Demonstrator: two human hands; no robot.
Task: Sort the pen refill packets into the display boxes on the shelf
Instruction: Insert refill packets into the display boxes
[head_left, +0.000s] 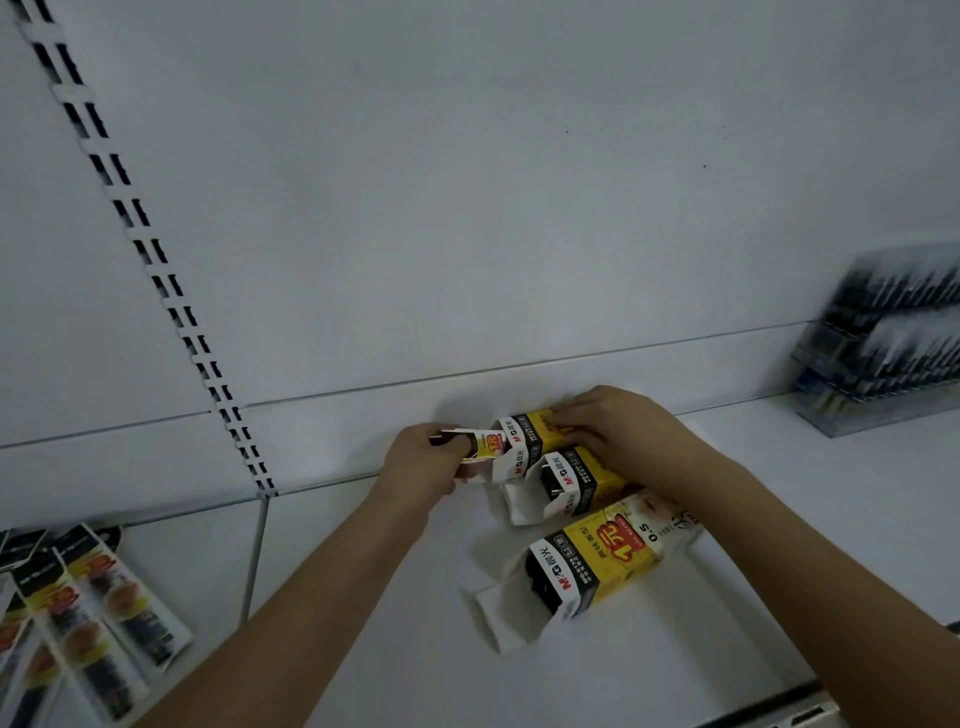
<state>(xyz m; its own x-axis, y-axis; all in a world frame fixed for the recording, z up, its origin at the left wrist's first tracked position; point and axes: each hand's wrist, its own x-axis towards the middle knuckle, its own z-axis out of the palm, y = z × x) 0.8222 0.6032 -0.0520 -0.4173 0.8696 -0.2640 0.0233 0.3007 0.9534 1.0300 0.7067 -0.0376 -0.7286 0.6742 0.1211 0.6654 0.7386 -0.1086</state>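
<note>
Three yellow-and-white display boxes lie on their sides on the white shelf (363, 571). The far box (524, 434) is against the back wall, the middle box (576, 480) is in front of it, and the near box (587, 564) is closest to me. My right hand (618, 426) rests on top of the far box, fingers curled over it. My left hand (434, 460) grips a small bunch of refill packets (485, 447) at the far box's open mouth. Dark refills show inside the middle and near boxes.
Several flat refill packets (88, 618) lie loose at the lower left of the shelf. A clear tiered pen display (883, 353) stands at the far right. A slotted upright (171, 301) runs up the back wall.
</note>
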